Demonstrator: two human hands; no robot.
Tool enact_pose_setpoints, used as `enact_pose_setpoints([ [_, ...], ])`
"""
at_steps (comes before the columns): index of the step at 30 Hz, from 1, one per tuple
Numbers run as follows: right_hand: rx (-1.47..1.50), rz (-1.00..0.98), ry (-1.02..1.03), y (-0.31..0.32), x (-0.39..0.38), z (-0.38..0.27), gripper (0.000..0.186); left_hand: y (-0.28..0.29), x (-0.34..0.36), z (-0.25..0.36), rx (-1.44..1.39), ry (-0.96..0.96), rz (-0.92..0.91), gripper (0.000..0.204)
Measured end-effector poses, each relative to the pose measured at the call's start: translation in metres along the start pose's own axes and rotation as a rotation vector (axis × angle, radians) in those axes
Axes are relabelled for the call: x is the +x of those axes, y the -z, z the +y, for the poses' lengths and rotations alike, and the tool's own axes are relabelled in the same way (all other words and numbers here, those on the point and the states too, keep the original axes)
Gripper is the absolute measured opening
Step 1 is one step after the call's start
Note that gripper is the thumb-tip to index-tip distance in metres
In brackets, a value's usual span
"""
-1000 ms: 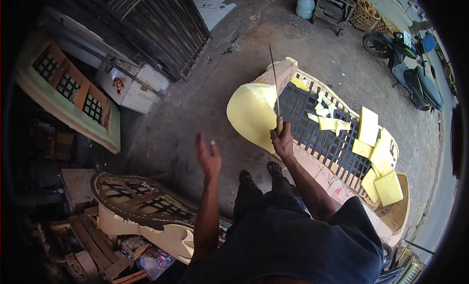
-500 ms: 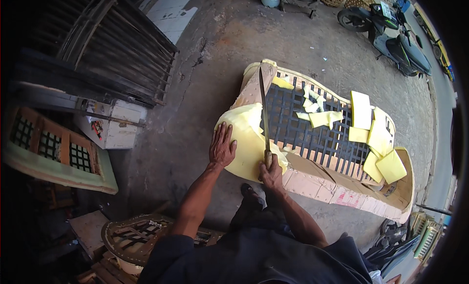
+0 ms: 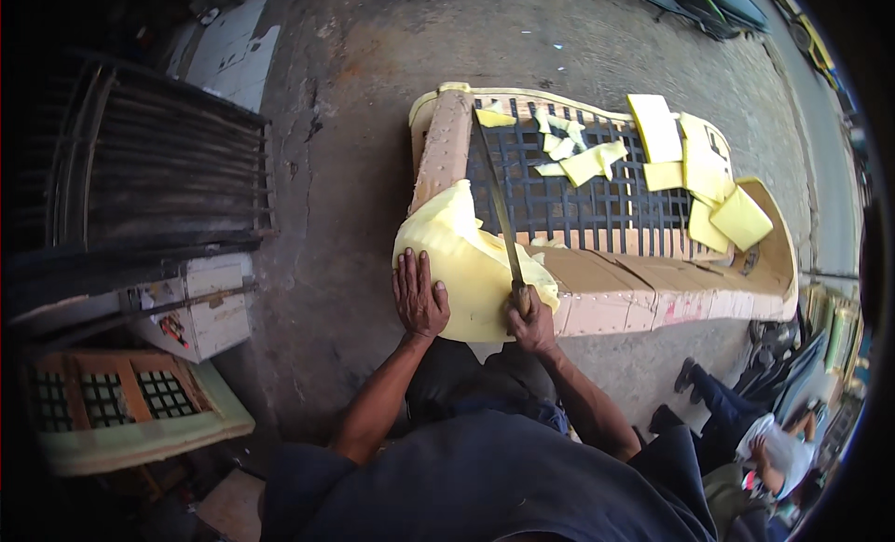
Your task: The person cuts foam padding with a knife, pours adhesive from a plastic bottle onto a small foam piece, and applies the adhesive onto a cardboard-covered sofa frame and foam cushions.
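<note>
My left hand (image 3: 419,301) lies flat, fingers stretched, on a yellow foam sheet (image 3: 466,295) draped over the near left corner of a sofa frame (image 3: 443,141). My right hand (image 3: 531,323) is closed round the handle of a long knife (image 3: 500,202). Its narrow blade points away from me, passing the foam's ragged right edge and reaching over the black webbing (image 3: 606,211) of the seat. Cardboard (image 3: 606,300) covers the frame's near side. Several cut foam scraps (image 3: 597,162) and foam pieces (image 3: 741,218) rest on the webbing and right end.
Left of me stand a dark metal grille (image 3: 177,160), a white box (image 3: 221,304) and another webbed frame (image 3: 140,439). A motorcycle (image 3: 713,6) is parked at the far right. Behind me on the right is another person (image 3: 778,449).
The view has shifted, bringing another person into sight at the lower right. Both hands keep their places on the foam and knife. More of a gap shows between the blade and the foam's upper tip.
</note>
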State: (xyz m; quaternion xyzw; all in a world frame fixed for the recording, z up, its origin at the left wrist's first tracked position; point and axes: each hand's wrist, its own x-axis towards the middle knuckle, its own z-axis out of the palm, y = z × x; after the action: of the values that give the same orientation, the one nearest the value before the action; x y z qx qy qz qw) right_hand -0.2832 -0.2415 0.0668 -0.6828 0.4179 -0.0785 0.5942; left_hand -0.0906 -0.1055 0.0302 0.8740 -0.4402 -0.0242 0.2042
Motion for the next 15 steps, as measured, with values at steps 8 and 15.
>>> enact_pose_setpoints([
  [8, 0.426, 0.621, -0.067, -0.035, -0.070, -0.028, 0.040, 0.006, 0.011, 0.039, -0.011, -0.522, -0.283, 0.061],
  [15, 1.135, 0.841, -0.294, -0.116, -0.159, -0.007, 0.039, -0.023, 0.004, 0.108, -0.013, -0.913, -0.439, 0.057],
])
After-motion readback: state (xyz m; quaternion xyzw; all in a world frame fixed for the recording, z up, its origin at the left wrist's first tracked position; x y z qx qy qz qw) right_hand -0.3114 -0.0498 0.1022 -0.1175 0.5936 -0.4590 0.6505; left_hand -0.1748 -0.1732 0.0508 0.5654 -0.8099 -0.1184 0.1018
